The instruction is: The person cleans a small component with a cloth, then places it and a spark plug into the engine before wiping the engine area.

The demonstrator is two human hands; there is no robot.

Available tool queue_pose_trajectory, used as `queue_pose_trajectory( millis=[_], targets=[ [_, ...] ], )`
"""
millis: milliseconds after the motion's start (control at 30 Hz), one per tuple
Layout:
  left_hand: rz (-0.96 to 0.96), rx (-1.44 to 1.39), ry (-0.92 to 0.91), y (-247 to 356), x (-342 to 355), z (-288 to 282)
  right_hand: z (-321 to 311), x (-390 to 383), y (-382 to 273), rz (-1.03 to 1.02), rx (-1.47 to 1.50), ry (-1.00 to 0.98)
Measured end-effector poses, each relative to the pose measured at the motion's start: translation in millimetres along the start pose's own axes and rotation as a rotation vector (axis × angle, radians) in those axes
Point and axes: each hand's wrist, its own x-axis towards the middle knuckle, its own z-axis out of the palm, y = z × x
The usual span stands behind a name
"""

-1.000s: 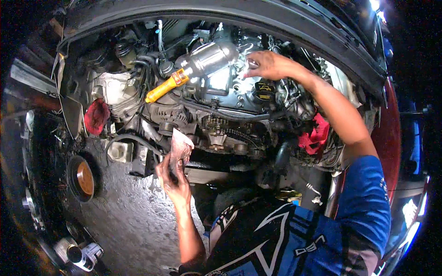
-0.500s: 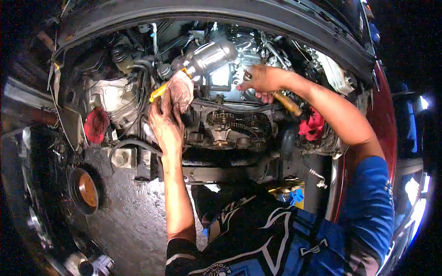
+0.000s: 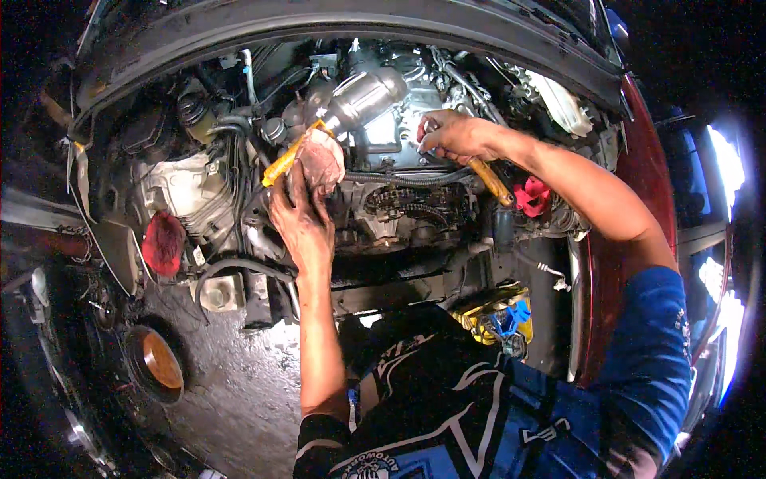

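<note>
My left hand reaches up over the left half of an open engine bay. Its darkly smudged fingers are closed on a pale pinkish rag. Right behind the rag lies a long yellow piece, whose kind I cannot make out. A silver metal canister lies at a slant above it. Farther right, my right hand is wrapped round a tool with a yellow-brown handle. The handle sticks out below the fist, and the tool's working end is mostly hidden by the fingers, close to the engine top.
Red cloths lie at the left and right of the bay. A sprocket and chain show at the engine's near side. Below left, a round pan with brown contents stands on the floor. A yellow container with blue items is near my body.
The whole view has shifted slightly. My left hand and the rag have moved a little to the right across the engine bay. My right hand keeps its grip on the tool in nearly the same place.
</note>
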Motion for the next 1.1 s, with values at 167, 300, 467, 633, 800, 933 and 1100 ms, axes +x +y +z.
queue_pose_trajectory(
  millis=[167,300,467,633,800,933,1100],
  targets=[
    [0.036,-0.001,0.024,6.1,3.1,-0.7,-23.5,13.3,22.5,-0.442,-0.372,-0.074],
    [0.024,-0.004,-0.006,0.8,1.3,2.6,-11.3,-3.4,5.9,-0.126,-0.114,-0.112],
    [0.002,-0.090,-0.018,-1.5,14.1,-1.6,37.9,-1.3,3.5,0.040,0.981,0.244],
    [0.205,0.082,-0.017,9.7,34.0,-8.2,2.5,7.3,15.5,0.071,0.400,-0.027],
    [0.172,-0.003,0.017,12.6,19.0,-2.2,-20.7,27.6,50.2,-0.835,-0.709,0.191],
    [0.164,0.076,-0.007,2.6,7.7,-6.0,18.9,9.6,17.8,0.093,0.602,0.154],
    [0.110,-0.030,-0.017,0.1,2.9,-6.0,2.3,9.9,10.6,-0.130,-0.475,0.206]
  ],
)
